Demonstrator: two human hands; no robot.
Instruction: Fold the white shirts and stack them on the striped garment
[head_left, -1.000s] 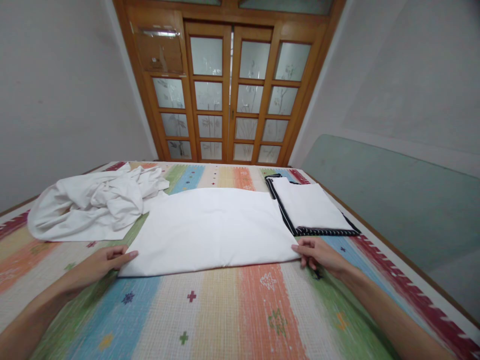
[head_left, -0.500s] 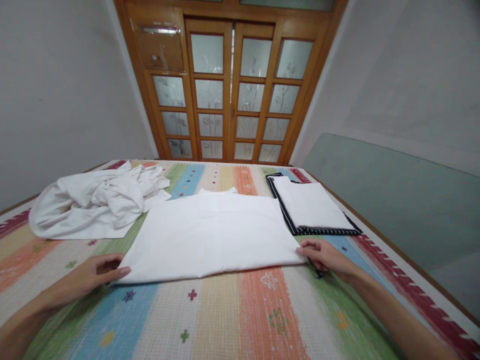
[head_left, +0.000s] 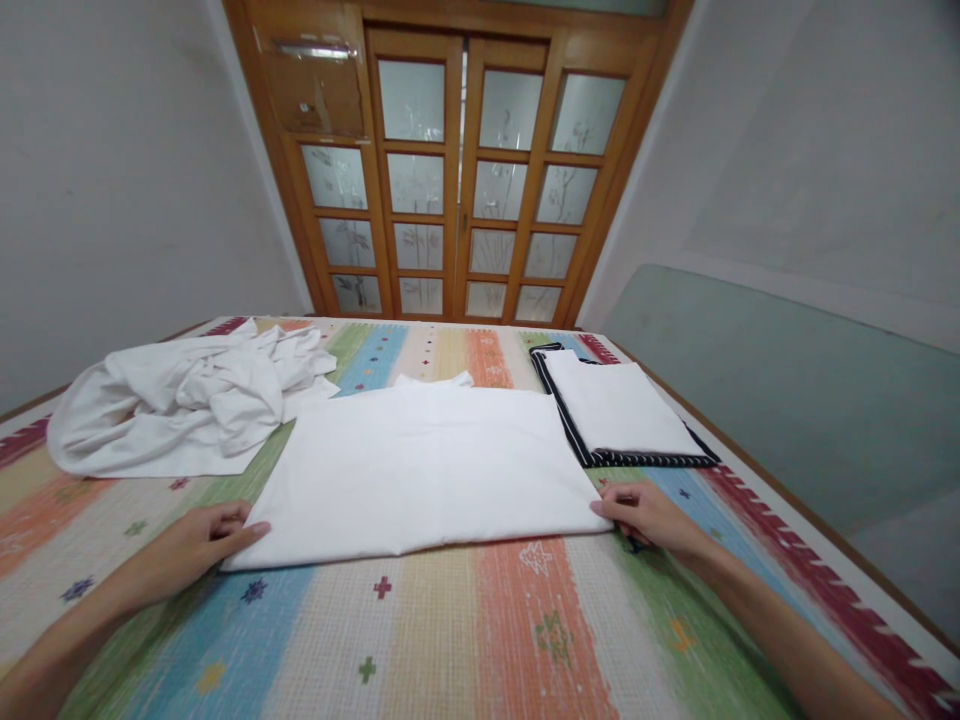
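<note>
A white shirt [head_left: 427,470], folded into a wide rectangle, lies flat in front of me with its neckline at the far side. My left hand [head_left: 204,540] pinches its near left corner, the thumb on top and the fingers partly hidden beneath. At the near right corner, my right hand [head_left: 646,514] is closed on the fabric between thumb and curled fingers. The near edge of the shirt is nearly straight, with a slight bend in the middle.
A crumpled white garment [head_left: 187,405] lies at the left. Folded clothes, white over black with striped edging [head_left: 630,405], are stacked at the right. A striped cloth [head_left: 450,640] covers the table. Beyond stand wooden glass-paned doors [head_left: 457,180]; walls flank both sides.
My left thumb has slid slightly inward over the shirt's corner. The fingers of my right hand have curled tighter at the other corner. The shirt stays almost in place.
</note>
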